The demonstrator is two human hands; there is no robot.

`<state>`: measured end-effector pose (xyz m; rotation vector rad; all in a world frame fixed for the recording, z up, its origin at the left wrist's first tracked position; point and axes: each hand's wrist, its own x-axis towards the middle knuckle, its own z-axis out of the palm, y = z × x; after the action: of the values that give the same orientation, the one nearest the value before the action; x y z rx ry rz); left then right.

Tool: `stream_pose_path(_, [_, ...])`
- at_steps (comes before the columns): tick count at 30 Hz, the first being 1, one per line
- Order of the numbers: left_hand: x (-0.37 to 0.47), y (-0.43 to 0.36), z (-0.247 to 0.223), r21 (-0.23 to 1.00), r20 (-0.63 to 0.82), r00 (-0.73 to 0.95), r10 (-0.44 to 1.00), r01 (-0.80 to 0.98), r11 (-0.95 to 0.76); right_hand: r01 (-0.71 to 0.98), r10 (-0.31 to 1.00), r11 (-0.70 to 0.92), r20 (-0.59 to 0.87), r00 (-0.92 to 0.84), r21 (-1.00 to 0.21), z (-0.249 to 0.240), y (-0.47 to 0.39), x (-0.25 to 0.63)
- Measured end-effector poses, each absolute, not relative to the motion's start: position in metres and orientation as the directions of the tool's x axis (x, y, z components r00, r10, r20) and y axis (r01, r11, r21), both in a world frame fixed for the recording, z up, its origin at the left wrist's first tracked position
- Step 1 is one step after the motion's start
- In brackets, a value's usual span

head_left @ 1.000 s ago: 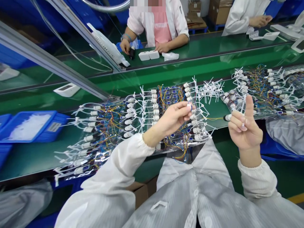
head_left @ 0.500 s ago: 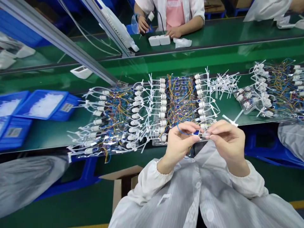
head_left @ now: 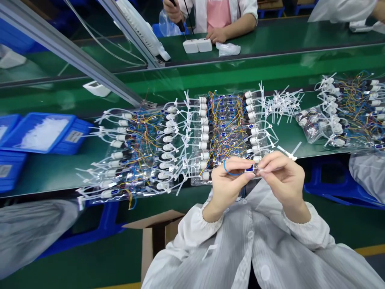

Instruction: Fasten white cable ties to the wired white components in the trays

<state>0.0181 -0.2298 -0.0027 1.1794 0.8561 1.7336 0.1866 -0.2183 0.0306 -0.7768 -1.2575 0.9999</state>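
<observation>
Before my chest, my left hand [head_left: 226,184] is closed in a pinch on a small blue-faced part [head_left: 249,168] with a pale edge. A thin blue wire [head_left: 226,170] loops from it over my left fingers. My right hand [head_left: 284,176] is also closed, its thumb and forefinger pressed together at the part's right end. Whatever they pinch is mostly covered by the fingertips. Just beyond my hands lies a bundle of white-and-black cylindrical parts [head_left: 205,136] on clear plastic, with yellow and blue wires between its two rows.
A similar wired bundle [head_left: 144,148] lies left, another [head_left: 357,108] far right. Loose white cable ties [head_left: 282,103] are piled behind my right hand. Blue bins [head_left: 80,147] stand at the left. Across the bench, a co-worker holds a tool over white boxes [head_left: 197,45]. An open carton [head_left: 147,245] sits below.
My hands stay together on the small part, with my right hand slightly closer to the left. The view has shifted a little. The co-worker's tool has moved over the white boxes.
</observation>
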Motion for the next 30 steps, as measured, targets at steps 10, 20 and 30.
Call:
stream_pose_path(10, [0.002,-0.227,0.0,0.775,0.632,-0.065,0.772,0.029,-0.632,-0.154,0.945,0.327,0.322,0.059,-0.932,0.02,-0.224,0.186])
stream_pose_path(20, [-0.007,-0.224,0.008,0.687,0.709,0.055,0.703,0.172,-0.706,0.042,0.895,0.445,0.446,0.029,-0.895,0.032,-0.223,0.191])
stream_pose_path(30, [-0.003,-0.22,0.01,0.637,0.76,0.045,0.649,0.147,-0.756,-0.219,0.938,0.341,0.347,0.014,-0.914,0.025,-0.214,0.198])
